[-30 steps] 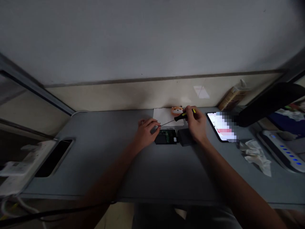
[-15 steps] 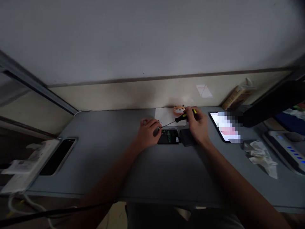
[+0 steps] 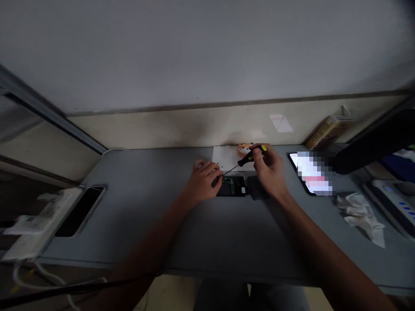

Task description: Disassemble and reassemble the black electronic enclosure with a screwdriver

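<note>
My right hand (image 3: 270,168) grips a screwdriver (image 3: 248,157) by its black-and-yellow handle, the shaft slanting down to the left. Its tip ends at the fingertips of my left hand (image 3: 204,179), over the left end of a green circuit board in a dark case (image 3: 231,186). The fingers of my left hand are curled together there; what they pinch is too dark to make out. To the board's right, partly under my right hand, lies a flat dark piece (image 3: 255,188). A white sheet (image 3: 223,153) with small dark specks lies behind the board, bearing an orange-and-white animal-face item (image 3: 244,149).
A lit phone (image 3: 311,175) and crumpled tissue (image 3: 361,218) lie to the right, near a device with blue lights (image 3: 397,203). A carton (image 3: 329,131) leans against the wall. A dark phone (image 3: 81,211) lies left beside a white box (image 3: 48,220).
The screwdriver is tilted more steeply, and its tip has come down slightly towards the board. My left fingers have closed in a little around the tip. The view has shifted slightly.
</note>
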`<state>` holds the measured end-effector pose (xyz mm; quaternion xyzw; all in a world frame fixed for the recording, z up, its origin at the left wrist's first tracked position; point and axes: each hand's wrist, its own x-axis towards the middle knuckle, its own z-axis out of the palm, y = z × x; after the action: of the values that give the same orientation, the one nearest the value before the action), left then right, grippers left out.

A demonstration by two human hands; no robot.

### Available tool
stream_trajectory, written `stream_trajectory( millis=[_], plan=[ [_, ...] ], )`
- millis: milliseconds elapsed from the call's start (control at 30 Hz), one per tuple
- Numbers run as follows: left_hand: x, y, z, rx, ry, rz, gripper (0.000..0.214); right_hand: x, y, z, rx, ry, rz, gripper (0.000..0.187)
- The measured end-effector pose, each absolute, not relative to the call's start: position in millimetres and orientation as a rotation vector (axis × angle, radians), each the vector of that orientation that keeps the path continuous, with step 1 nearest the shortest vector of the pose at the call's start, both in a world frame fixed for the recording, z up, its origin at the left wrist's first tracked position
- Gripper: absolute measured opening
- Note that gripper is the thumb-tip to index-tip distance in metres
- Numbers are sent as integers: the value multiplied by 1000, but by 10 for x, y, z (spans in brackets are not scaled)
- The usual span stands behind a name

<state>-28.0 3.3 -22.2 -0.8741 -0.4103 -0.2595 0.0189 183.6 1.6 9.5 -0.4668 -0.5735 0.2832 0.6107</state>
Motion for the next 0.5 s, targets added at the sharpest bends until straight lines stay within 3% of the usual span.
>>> stream_trajectory(
  millis=[500],
  plan=[
    [-357,112,-223,-2733,-1444,-831,17,1847,11,41,-1137,-1397,579,36]
  ],
)
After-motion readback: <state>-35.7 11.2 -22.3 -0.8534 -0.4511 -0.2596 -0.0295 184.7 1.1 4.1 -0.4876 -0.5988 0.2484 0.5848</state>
